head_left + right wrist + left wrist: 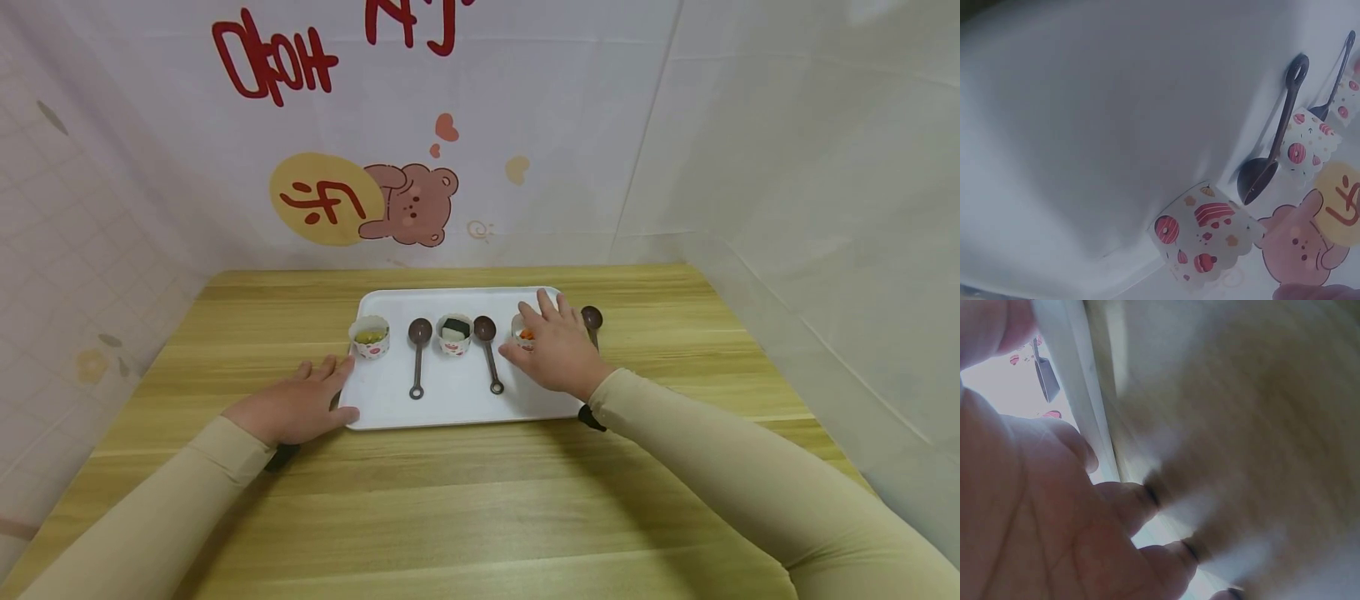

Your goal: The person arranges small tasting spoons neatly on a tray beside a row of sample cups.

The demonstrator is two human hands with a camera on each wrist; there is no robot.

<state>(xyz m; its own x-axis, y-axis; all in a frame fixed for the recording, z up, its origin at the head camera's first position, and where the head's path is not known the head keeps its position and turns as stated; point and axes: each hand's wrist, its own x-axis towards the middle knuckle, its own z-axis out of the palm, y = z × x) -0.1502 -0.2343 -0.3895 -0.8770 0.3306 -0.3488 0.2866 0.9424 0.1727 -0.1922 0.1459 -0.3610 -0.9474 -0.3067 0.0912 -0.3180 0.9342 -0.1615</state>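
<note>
The left hand point(296, 407), fingers fairly straight and thumb set apart, touches the left edge and near corner of a white tray point(457, 404) on the wooden tabletop point(450, 508). The right hand point(561, 350) spreads its fingers wide over the right-hand paper cup point(1207, 234) (orange bits inside); whether they touch it, I cannot tell. Farther left sit two brown spoons point(489, 354) and two more cups point(454, 346)

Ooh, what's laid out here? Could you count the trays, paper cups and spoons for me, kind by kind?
White tray: 1
Paper cups: 3
Dark brown spoons: 3
Total: 7
</note>
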